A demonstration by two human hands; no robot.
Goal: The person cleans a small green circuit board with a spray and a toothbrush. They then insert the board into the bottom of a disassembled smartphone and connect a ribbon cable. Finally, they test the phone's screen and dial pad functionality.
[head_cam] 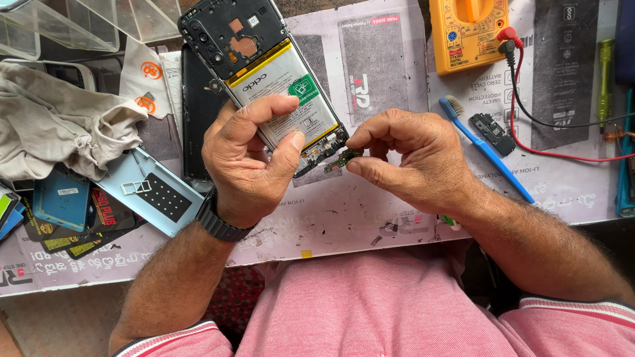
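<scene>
Repair mat [397, 198] | left hand [248, 162] grips opened phone [264, 73] | right hand [413, 155] pinches small board [342, 159]

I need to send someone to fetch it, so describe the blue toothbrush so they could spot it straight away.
Start at the yellow multimeter at the top right of the printed work mat. Just below it, beside the right hand, lies the toothbrush, slanting down to the right. It is the only long, thin blue thing with pale bristles, and a small black phone part sits beside it.
</scene>
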